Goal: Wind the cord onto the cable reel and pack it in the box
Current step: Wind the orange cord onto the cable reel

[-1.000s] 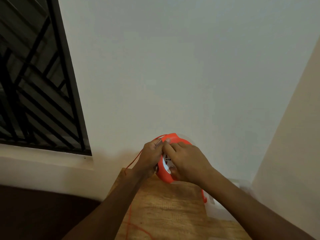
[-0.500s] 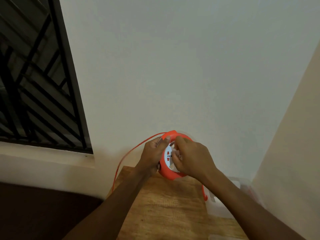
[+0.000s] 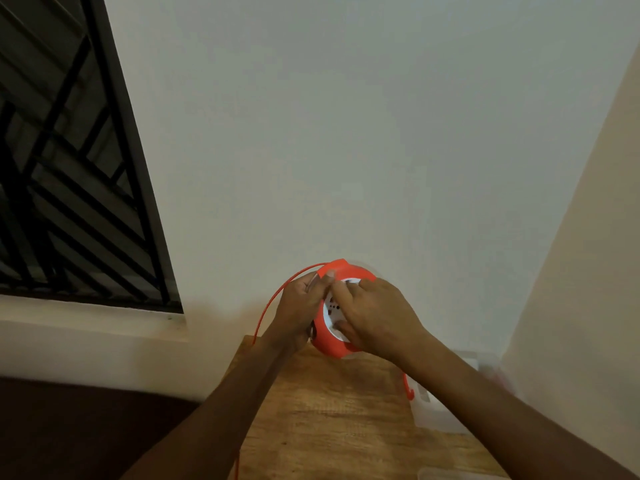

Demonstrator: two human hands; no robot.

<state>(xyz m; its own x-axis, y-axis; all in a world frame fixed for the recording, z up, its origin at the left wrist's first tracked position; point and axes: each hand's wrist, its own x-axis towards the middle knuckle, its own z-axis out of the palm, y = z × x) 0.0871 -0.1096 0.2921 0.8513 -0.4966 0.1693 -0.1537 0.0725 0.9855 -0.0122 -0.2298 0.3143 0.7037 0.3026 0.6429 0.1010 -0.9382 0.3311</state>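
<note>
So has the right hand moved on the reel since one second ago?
Yes. The right hand slid right, uncovering the cable reel white socket face; the left hand holds the rim.

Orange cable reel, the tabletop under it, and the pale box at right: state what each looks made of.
Orange cable reel: likely moulded plastic, smooth, uniform colour, white socket face.
Brown tabletop: wood or wood-look laminate; grain streaks show, matte.
Pale box: probably translucent plastic, milky and blurred, so uncertain.

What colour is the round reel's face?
White, with an orange rim around it; the cable reel shows best in the head view.
</note>
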